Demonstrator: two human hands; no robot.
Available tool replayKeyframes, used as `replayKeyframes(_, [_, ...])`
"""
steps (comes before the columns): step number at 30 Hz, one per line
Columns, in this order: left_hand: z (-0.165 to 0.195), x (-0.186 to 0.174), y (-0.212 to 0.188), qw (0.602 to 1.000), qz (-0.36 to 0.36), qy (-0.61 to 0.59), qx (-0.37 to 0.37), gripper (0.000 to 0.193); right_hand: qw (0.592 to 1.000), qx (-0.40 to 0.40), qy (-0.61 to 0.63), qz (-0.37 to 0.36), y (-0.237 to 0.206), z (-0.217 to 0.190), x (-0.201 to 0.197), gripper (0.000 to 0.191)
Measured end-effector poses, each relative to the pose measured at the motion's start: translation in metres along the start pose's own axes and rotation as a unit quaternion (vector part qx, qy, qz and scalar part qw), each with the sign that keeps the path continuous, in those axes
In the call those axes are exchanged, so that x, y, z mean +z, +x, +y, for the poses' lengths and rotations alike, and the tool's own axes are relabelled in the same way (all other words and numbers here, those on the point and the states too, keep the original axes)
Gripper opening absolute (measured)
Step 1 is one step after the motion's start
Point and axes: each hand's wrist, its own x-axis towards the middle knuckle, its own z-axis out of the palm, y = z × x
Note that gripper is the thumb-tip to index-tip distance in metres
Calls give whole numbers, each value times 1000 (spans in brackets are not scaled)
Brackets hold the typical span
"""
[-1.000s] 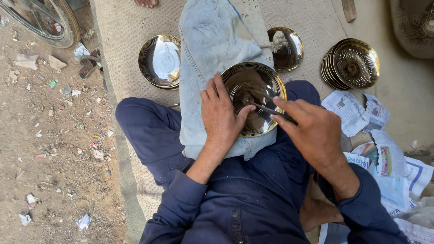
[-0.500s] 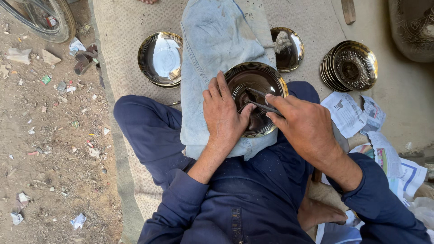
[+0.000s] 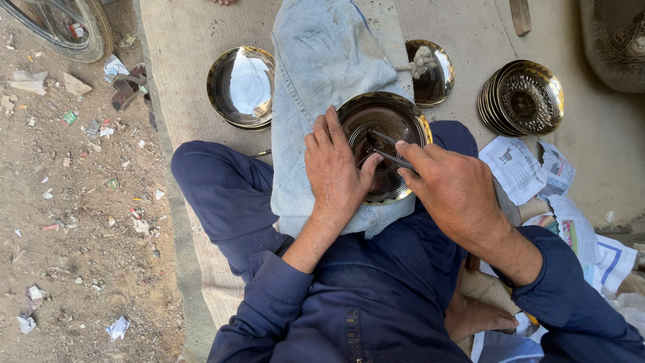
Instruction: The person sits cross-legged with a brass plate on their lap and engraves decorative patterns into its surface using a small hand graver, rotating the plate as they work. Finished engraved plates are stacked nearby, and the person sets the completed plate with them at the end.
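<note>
Head view shows a seated person in dark blue clothes, and the brass plate [image 3: 383, 144] lies on a pale denim cloth [image 3: 329, 81] over the lap, which I take as the landmark. The left hand [image 3: 336, 171] lies flat on the left rim of this plate, fingers spread and pointing away from the body, the thumb reaching toward the centre; it presses the plate and does not close around it. The right hand [image 3: 453, 191] comes from the right side and pinches a thin metal tool [image 3: 390, 156] between thumb and fingers. The long axis of the tool runs from the right hand up and to the left, and its tip meets the plate near the centre, just beside the left thumb. The right hand is therefore nearer to the working point. Left of the plate rests a shiny plate [image 3: 240, 87], and far right of it stands a stack of patterned plates [image 3: 523, 97].
</note>
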Motion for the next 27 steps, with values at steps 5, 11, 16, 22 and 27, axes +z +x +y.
replayKeyframes(5, [0, 1, -1, 1000, -3, 0, 2, 116, 1000, -8, -8, 0, 1, 0, -1, 40])
replayKeyframes(11, [-2, 1, 0, 1000, -4, -1, 6, 116, 1000, 0, -11, -20, 2, -2, -1, 40])
replayKeyframes(16, [-4, 1, 0, 1000, -1, -2, 2, 116, 1000, -16, 1, -6, 2, -4, -1, 40])
replayKeyframes(22, [-4, 2, -1, 1000, 1, -7, 2, 117, 1000, -13, -6, -9, 0, -7, 2, 39])
replayKeyframes(27, [-5, 3, -2, 1000, 1, -11, -1, 116, 1000, -14, -16, -5, -2, -10, 5, 39])
